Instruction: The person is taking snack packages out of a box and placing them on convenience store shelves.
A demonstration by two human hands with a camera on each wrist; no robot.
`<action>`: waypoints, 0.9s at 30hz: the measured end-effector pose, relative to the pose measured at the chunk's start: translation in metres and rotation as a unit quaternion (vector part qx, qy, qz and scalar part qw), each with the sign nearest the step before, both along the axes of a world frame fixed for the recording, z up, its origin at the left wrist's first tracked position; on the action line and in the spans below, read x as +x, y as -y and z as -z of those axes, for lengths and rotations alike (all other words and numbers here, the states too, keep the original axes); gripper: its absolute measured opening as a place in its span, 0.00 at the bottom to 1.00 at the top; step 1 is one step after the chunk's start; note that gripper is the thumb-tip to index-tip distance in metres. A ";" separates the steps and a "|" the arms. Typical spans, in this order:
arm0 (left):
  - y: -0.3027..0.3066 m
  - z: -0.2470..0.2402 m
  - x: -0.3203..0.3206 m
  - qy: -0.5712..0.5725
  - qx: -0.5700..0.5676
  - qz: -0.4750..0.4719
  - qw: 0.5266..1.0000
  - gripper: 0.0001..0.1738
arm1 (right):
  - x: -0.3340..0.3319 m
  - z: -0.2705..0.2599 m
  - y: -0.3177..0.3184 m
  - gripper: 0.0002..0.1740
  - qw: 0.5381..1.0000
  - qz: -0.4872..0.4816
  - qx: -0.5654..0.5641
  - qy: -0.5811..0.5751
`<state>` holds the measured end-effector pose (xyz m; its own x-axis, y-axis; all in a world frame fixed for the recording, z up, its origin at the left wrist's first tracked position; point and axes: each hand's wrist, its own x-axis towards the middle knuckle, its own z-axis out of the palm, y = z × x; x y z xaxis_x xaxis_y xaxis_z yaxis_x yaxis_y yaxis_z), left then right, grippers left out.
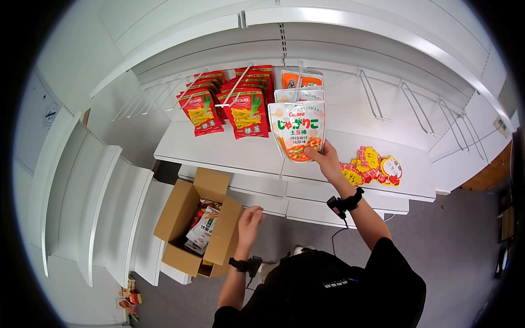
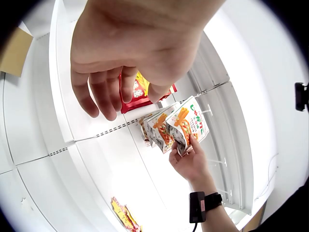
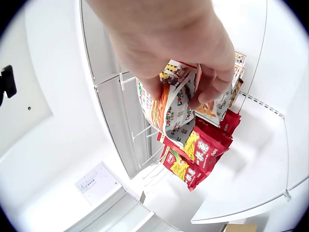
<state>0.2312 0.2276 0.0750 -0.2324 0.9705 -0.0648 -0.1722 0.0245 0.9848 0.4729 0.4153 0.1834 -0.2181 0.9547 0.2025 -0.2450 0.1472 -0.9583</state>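
Cardboard box: flaps open [image 1: 223,236], standing low beside the shelves, with white, red and dark snack packets [image 1: 202,228] inside.
White pouch: front one on its hook, upright [image 1: 295,123], with another white pouch and an orange-topped one [image 1: 302,80] behind it.
Right hand: pinches the white pouch at its bottom corner [image 1: 327,163], thumb on the front, fingers behind.
Left hand: holds nothing, fingers loosely bent [image 1: 250,223], near the box's right flap.
Red packets: two rows on hooks [image 1: 247,112], the nearer row just beside the white pouch.
Shelf: white, below the hanging packs [image 1: 235,150].
Cartoon cutouts: red and yellow, lying on the shelf [image 1: 373,165], beside the right forearm.
Bare hooks: to the right of the pouches [image 1: 373,95].
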 end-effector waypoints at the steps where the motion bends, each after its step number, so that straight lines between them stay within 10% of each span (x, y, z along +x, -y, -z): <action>1: 0.000 0.001 0.000 0.001 0.001 -0.003 1.000 0.14 | 0.000 0.000 0.000 0.20 1.000 0.000 -0.002 0.002; 27: 0.003 0.001 -0.006 0.029 -0.011 -0.038 0.999 0.13 | -0.005 0.022 -0.016 0.21 1.000 0.024 -0.016 0.009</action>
<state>0.2256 0.2246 0.0737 -0.3010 0.9483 -0.1007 -0.2313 0.0298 0.9724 0.4682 0.4308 0.1614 -0.1746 0.9703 0.1676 -0.2216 0.1271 -0.9668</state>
